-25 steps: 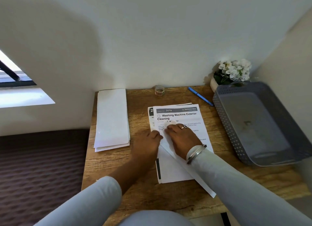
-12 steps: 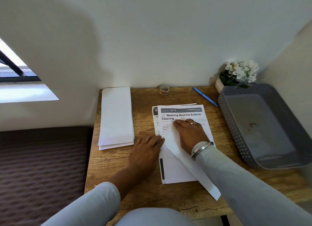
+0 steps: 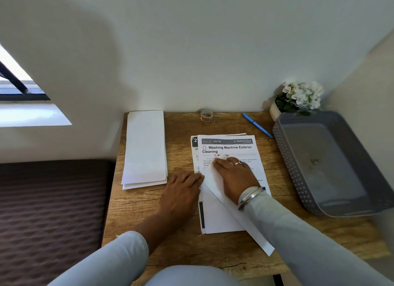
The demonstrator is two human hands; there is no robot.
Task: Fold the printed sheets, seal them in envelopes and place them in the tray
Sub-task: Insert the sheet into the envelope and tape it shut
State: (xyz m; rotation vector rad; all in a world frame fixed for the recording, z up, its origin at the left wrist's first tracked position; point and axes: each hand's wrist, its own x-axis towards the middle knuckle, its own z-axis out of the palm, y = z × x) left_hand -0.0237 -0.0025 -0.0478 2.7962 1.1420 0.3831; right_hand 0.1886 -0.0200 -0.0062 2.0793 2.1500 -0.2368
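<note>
Both hands lie flat, gripping nothing: the right hand point(image 3: 234, 176) presses the folded top sheet point(image 3: 230, 149), and the left hand point(image 3: 181, 191) rests at its left edge on the desk point(image 3: 183, 127), between envelopes point(image 3: 145, 149) and tray point(image 3: 319, 164). The fold runs slanted; creased that way, it might not fit 1 envelope.

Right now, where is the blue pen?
In the head view, the pen lies on the far right part of the desk, between the small roll and the tray, near the flower pot.
</note>
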